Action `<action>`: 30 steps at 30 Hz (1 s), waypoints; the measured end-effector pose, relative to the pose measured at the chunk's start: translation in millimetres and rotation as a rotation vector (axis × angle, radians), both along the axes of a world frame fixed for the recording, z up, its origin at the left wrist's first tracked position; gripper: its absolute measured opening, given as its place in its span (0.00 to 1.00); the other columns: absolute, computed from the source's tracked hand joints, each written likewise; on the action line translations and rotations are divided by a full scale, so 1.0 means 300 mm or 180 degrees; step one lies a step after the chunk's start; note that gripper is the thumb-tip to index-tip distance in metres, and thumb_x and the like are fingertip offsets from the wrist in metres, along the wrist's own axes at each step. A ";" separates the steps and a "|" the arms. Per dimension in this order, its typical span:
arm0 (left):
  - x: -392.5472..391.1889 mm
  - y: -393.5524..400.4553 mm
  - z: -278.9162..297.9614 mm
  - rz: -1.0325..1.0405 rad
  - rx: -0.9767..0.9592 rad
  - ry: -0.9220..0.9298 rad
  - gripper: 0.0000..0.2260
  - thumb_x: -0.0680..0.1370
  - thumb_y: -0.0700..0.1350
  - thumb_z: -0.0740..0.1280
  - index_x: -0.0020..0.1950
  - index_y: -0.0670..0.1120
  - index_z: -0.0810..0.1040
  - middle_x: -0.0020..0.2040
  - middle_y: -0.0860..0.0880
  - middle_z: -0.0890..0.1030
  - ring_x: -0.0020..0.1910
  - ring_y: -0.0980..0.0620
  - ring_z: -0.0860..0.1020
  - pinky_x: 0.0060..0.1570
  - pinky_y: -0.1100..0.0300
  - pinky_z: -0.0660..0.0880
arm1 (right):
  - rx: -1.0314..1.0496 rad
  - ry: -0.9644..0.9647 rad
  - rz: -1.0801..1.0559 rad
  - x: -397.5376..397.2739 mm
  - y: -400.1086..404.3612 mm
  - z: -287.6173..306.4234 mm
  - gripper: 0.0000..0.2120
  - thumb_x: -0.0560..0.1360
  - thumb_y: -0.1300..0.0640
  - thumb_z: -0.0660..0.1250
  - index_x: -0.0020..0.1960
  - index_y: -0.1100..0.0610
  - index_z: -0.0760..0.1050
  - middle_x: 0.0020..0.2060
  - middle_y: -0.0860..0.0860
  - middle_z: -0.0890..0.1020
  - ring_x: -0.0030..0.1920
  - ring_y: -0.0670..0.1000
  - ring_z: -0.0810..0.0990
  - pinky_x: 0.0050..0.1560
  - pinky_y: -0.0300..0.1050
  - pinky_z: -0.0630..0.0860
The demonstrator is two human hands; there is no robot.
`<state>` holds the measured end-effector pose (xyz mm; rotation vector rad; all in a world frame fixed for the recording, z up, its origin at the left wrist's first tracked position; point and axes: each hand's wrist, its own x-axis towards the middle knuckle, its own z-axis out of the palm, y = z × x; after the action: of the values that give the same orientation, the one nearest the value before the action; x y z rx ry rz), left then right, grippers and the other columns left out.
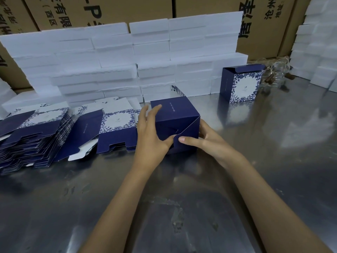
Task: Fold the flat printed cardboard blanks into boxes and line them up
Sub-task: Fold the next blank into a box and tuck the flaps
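Both forearms reach over steel table (273, 161) to navy box (175, 121) lying on its side mid-table. Left hand (151, 132) grasps box's left side, thumb on bottom flaps. Right hand (206, 141) grasps right side, thumb pressing flap seam. Flat blanks (36, 139) stacked at left. Finished box (238, 84) upright far right. White foam blocks (118, 66) stacked behind.
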<state>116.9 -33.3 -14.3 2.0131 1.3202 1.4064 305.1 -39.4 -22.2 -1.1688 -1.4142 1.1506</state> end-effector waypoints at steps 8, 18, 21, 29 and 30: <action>-0.019 0.005 0.011 -0.0306 -0.0548 -0.0181 0.35 0.72 0.39 0.76 0.71 0.63 0.64 0.61 0.62 0.77 0.53 0.56 0.81 0.50 0.65 0.78 | 0.0161 -0.0107 -0.0416 -0.019 0.011 -0.013 0.34 0.72 0.50 0.78 0.74 0.45 0.66 0.66 0.43 0.78 0.66 0.48 0.77 0.66 0.51 0.77; -0.013 0.012 0.019 -0.0453 -0.0609 -0.0166 0.36 0.71 0.35 0.75 0.73 0.59 0.64 0.64 0.57 0.77 0.53 0.63 0.79 0.48 0.69 0.77 | 0.0445 -0.0173 -0.0936 -0.067 0.014 -0.035 0.26 0.76 0.52 0.74 0.71 0.48 0.69 0.61 0.44 0.81 0.61 0.47 0.80 0.62 0.54 0.80; -0.010 0.011 0.020 -0.0464 -0.0652 -0.0161 0.36 0.72 0.35 0.75 0.72 0.60 0.64 0.64 0.58 0.75 0.52 0.68 0.77 0.44 0.71 0.76 | 0.0474 -0.0118 -0.1118 -0.076 0.012 -0.034 0.23 0.77 0.53 0.73 0.69 0.49 0.70 0.59 0.45 0.82 0.59 0.48 0.81 0.61 0.55 0.80; -0.006 0.023 0.010 -0.0494 -0.0764 -0.0168 0.36 0.72 0.38 0.75 0.72 0.63 0.63 0.69 0.56 0.72 0.63 0.54 0.75 0.47 0.65 0.78 | 0.0601 -0.0204 -0.1591 -0.094 0.009 -0.034 0.18 0.76 0.54 0.73 0.65 0.51 0.74 0.53 0.45 0.83 0.55 0.49 0.82 0.60 0.52 0.79; -0.005 0.024 0.011 -0.0495 -0.0762 -0.0169 0.36 0.72 0.38 0.75 0.72 0.63 0.63 0.69 0.56 0.72 0.63 0.54 0.75 0.47 0.64 0.78 | 0.0617 -0.0234 -0.1621 -0.093 0.010 -0.036 0.18 0.76 0.54 0.73 0.64 0.51 0.74 0.52 0.44 0.83 0.54 0.48 0.82 0.59 0.51 0.79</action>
<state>115.4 -26.2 -11.2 1.8634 1.2172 1.1650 277.1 -36.3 -33.0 -1.3387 -1.1556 0.6070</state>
